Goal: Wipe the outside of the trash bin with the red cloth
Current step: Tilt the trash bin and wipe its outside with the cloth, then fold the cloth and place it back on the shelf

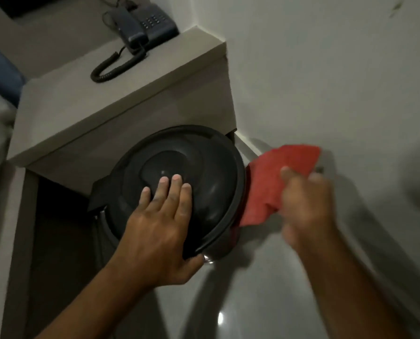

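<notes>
A round black trash bin with a domed lid stands on the floor, seen from above, against the side of a grey cabinet. My left hand lies flat on the lid, fingers spread and thumb hooked under the near rim. My right hand, blurred by motion, grips the red cloth. The cloth's lower part touches the bin's right side below the lid's edge, and its upper corner sticks out toward the wall.
A grey cabinet top carries a dark corded telephone with its coiled cord. A white wall rises close on the bin's right. Glossy grey floor lies in front, and a dark recess opens left of the bin.
</notes>
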`<state>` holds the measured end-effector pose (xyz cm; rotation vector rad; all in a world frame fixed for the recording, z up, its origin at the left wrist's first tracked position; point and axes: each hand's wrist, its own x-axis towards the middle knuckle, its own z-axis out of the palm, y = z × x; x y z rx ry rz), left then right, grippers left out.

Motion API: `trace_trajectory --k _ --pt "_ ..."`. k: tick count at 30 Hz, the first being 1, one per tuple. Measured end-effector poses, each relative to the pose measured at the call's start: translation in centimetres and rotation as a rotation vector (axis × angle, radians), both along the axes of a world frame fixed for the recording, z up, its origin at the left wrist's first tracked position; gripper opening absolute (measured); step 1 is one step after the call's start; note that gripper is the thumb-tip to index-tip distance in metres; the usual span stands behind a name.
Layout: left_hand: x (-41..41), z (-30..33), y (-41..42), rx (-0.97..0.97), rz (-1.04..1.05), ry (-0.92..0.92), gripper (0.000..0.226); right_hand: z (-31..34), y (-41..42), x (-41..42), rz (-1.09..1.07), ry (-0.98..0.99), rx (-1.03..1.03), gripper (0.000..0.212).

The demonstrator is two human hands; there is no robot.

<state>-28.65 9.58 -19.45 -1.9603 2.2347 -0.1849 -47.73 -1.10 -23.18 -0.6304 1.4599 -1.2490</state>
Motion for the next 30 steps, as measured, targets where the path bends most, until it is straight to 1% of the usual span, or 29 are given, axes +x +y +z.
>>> trace_trajectory --k 2,4,8,9,10,11,13,14,15,16,18,19,20,21,23,25,26,28,29,30 --pt "0.4 0.0 0.4 0.01 -0.047 0.002 0.103 3.9 -1.7 -1.3 0.009 0.05 -0.033 0.01" --pt "0.1 0.3 0.5 0.046 -0.067 0.009 0.106 7.4 -2.8 -1.5 0.054 0.058 -0.05 0.009" --pt "-1.1 2.4 0.5 0.186 0.006 0.075 0.11 13.4 -3.4 0.9 0.121 0.05 -0.084 0.008" --pt "-1.2 3.4 0.7 0.226 0.037 0.126 0.109 15.2 -3.6 1.9 0.148 0.06 -0.084 0.013" --pt "-1.5 3.6 1.0 0.242 0.086 0.225 0.107 16.4 -3.2 2.5 0.182 0.072 -0.09 0.019" --pt "-1.4 5.0 1.1 0.244 0.193 0.4 0.102 18.4 -3.3 3.4 0.233 0.072 -0.087 0.025" --pt "-0.5 8.4 1.2 0.13 0.536 0.878 0.09 21.7 -3.0 5.0 0.382 0.064 -0.061 0.032" --pt "0.3 10.3 1.1 0.065 0.724 1.074 0.086 23.3 -2.8 5.9 0.462 0.036 -0.029 0.031" --pt "1.3 12.5 0.7 0.013 0.891 1.227 0.081 25.1 -2.7 6.6 0.527 -0.015 0.019 0.026" --pt "2.5 14.7 0.2 -0.02 1.02 1.397 0.075 26.8 -2.6 7.3 0.578 -0.079 0.085 0.021" --pt "4.8 19.4 -0.3 -0.018 1.189 1.79 0.057 30.7 -2.3 8.5 0.648 -0.23 0.24 0.022" --pt "6.0 22.2 -0.5 0.026 1.245 1.971 0.05 32.7 -2.2 9.1 0.674 -0.28 0.299 0.027" --pt "6.8 24.6 -0.3 0.079 1.256 2.102 0.049 34.4 -2.0 9.6 0.693 -0.321 0.346 0.033" --pt "7.6 27.0 -0.1 0.132 1.244 2.177 0.054 35.8 -1.9 10.1 0.706 -0.352 0.378 0.041" --pt "9.5 31.1 0.2 0.219 1.178 2.278 0.057 38.6 -1.8 11.1 0.725 -0.4 0.446 0.054" --pt "10.7 33.7 0.7 0.207 1.099 2.34 0.048 40.3 -2.1 12.1 0.748 -0.451 0.492 0.058" --pt "11.4 34.7 0.9 0.189 1.056 2.362 0.042 40.9 -2.3 12.6 0.755 -0.466 0.499 0.057" --pt "12.7 35.7 0.6 0.102 1.008 2.332 0.043 41.7 -3.4 14.0 0.814 -0.505 0.477 0.05" --pt "13.3 35.8 0.2 0.043 1.003 2.304 0.042 41.8 -4.2 14.7 0.864 -0.496 0.452 0.047" --pt "13.8 36.1 -0.3 -0.039 1.015 2.256 0.04 42.0 -4.7 15.5 0.92 -0.447 0.424 0.046"
